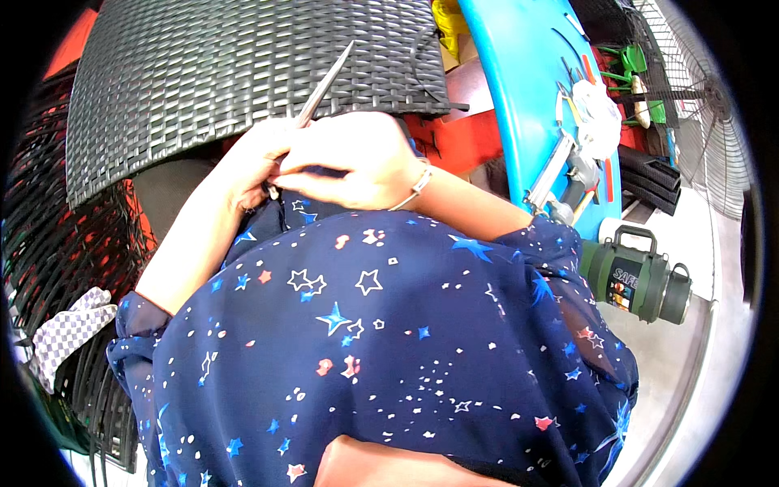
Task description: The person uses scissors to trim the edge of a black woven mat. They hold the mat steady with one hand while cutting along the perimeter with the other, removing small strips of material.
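Note:
Both hands meet in front of my body, at the near edge of a black woven wicker panel (243, 73). My right hand (357, 158) is closed, with a bracelet at its wrist. A tapered, pointed metal spike (329, 81) sticks up from between the hands and slants over the weave; its lower end is hidden, and it appears to be in the right hand's grip. My left hand (258, 154) presses against the right fingers, its own fingers curled and partly covered. What the left fingers hold, if anything, is hidden. A small shiny bit shows below them.
At right, a blue table (507, 81) carries tools and a crumpled clear plastic bag (596, 118). A green jug (633, 280) stands beside me at right, near a wire fan guard (706, 89). Loose black strands (73, 195) and a checkered cloth (69, 337) are at left.

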Tool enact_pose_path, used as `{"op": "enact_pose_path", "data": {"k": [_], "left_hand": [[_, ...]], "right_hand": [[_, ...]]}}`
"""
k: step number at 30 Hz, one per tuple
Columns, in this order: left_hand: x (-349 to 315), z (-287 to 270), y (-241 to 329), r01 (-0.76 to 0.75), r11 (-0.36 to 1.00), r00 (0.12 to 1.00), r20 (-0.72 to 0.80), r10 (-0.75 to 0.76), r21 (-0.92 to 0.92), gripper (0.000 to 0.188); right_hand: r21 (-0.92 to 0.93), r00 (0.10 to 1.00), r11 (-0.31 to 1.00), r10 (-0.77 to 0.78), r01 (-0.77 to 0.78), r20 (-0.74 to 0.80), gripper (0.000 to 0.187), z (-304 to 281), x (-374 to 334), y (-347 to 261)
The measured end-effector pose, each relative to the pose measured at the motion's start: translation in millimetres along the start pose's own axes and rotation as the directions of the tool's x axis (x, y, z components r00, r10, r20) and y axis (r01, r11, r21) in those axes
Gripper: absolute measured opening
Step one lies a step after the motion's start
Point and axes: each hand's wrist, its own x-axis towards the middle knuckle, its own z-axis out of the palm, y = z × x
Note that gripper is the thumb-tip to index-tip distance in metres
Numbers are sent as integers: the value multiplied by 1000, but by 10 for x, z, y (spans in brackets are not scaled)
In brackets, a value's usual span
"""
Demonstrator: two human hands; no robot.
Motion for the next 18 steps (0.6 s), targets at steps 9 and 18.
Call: {"op": "enact_pose_path", "data": {"k": [9,18], "left_hand": [[-48,-201,312,-257,748,963,98,251,612,22],[-177,-50,378,-232,286,933,130,334,930,30]], "right_hand": [[-17,935,939,342,-342,95,23,-166,-242,448],[229,718,680,656,-696,234,11,-703,-381,459]]}}
